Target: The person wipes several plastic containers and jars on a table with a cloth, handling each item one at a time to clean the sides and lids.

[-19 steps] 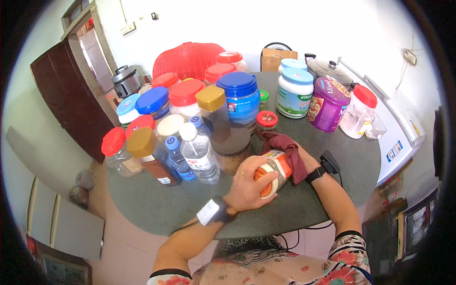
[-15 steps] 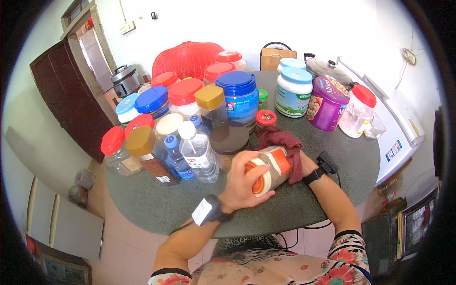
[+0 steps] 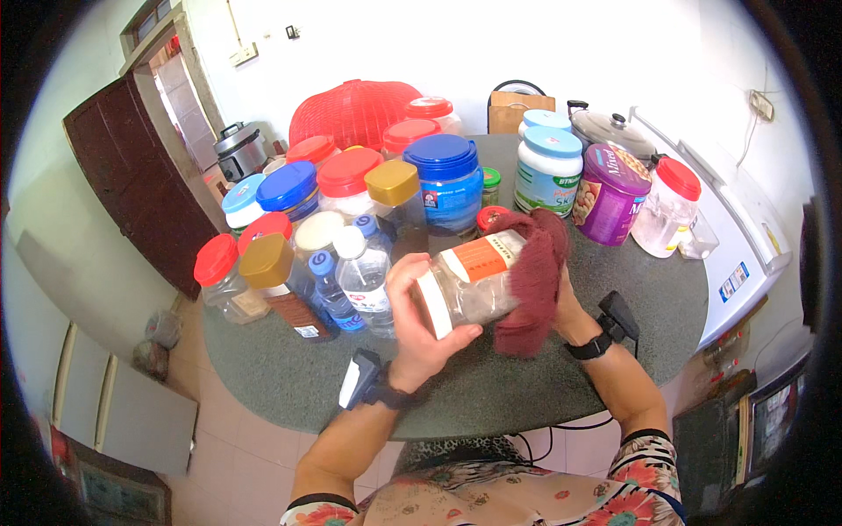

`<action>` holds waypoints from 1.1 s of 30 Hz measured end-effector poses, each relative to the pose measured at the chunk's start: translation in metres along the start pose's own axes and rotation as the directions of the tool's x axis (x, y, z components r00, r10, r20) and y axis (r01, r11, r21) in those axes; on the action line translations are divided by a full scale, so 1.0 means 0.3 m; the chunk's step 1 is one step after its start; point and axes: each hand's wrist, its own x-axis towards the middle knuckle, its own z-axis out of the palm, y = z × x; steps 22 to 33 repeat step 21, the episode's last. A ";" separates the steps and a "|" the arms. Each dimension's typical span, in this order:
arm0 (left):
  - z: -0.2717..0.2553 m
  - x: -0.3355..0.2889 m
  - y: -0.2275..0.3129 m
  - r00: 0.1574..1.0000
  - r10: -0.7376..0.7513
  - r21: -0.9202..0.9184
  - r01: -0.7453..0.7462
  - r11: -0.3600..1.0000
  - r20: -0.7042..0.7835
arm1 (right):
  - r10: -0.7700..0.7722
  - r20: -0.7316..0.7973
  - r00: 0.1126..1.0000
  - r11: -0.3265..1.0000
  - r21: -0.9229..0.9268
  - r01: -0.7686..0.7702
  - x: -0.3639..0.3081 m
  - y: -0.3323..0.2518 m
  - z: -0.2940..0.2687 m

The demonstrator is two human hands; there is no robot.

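Note:
Above the near part of the table, a clear jar (image 3: 488, 303) with a white and orange label lies tipped on its side between my hands. Its pale end points toward my left hand (image 3: 410, 326), whose fingers and thumb wrap round that end. A maroon cloth (image 3: 537, 282) covers the jar's other end. My right hand (image 3: 570, 307) presses the cloth there, with its fingers mostly hidden behind the fabric. Just behind the jar stands a small red-lidded jar (image 3: 491, 217). Left of my left hand is a clear water bottle (image 3: 363, 276) with a white cap.
Crowded on the table's left half are several jars, including a large blue one (image 3: 449, 188) and a gold-capped one (image 3: 285, 285). A purple tin (image 3: 607, 197), a white jar with a light-blue lid (image 3: 548, 171) and a red-lidded jar (image 3: 662, 210) stand right. A red mesh cover (image 3: 351, 112) sits behind.
The jar has turned so its labelled side faces up, and it has risen slightly. My left hand's grip has shifted round its end; the cloth now spreads over more of the other end.

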 end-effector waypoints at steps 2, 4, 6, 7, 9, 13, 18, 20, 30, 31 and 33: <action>0.002 0.000 0.017 0.987 -0.161 -0.191 0.162 0.968 0.022 | -0.041 0.092 0.995 0.999 -0.022 0.043 -0.010 -0.015 0.004; 0.012 -0.002 0.038 0.952 -0.301 -0.371 0.300 0.879 0.056 | -0.109 0.133 0.985 0.823 -0.544 0.164 -0.033 -0.056 0.001; 0.013 0.003 0.059 0.934 -0.345 -0.444 0.350 0.825 0.095 | -0.157 0.346 0.925 0.651 -0.668 0.360 -0.047 -0.101 0.014; 0.012 0.008 0.066 0.924 -0.366 -0.482 0.372 0.793 0.111 | -0.180 0.393 0.902 0.661 -0.630 0.407 -0.063 -0.125 0.028; 0.000 0.024 0.074 0.909 -0.384 -0.486 0.413 0.770 0.164 | -0.259 0.488 0.834 0.530 -0.650 0.544 -0.080 -0.160 0.071; -0.010 0.042 0.086 0.896 -0.416 -0.423 0.441 0.792 0.155 | -0.364 0.757 0.543 -0.009 -0.586 0.810 -0.050 -0.187 0.140; -0.020 0.050 0.087 0.917 -0.378 -0.427 0.395 0.814 0.128 | -0.487 0.625 0.610 -0.039 -0.714 0.700 -0.049 -0.163 0.158; -0.018 0.045 0.085 0.933 -0.345 -0.401 0.356 0.844 0.103 | -0.349 0.395 0.850 0.315 -0.805 0.503 -0.033 -0.153 0.147; -0.015 0.041 0.085 0.940 -0.330 -0.390 0.335 0.857 0.084 | -0.322 0.341 0.883 0.384 -0.805 0.451 -0.034 -0.148 0.144; -0.015 0.041 0.085 0.940 -0.330 -0.390 0.335 0.857 0.084 | -0.322 0.341 0.883 0.384 -0.805 0.451 -0.034 -0.148 0.144; -0.015 0.041 0.085 0.940 -0.330 -0.390 0.335 0.857 0.084 | -0.322 0.341 0.883 0.384 -0.805 0.451 -0.034 -0.148 0.144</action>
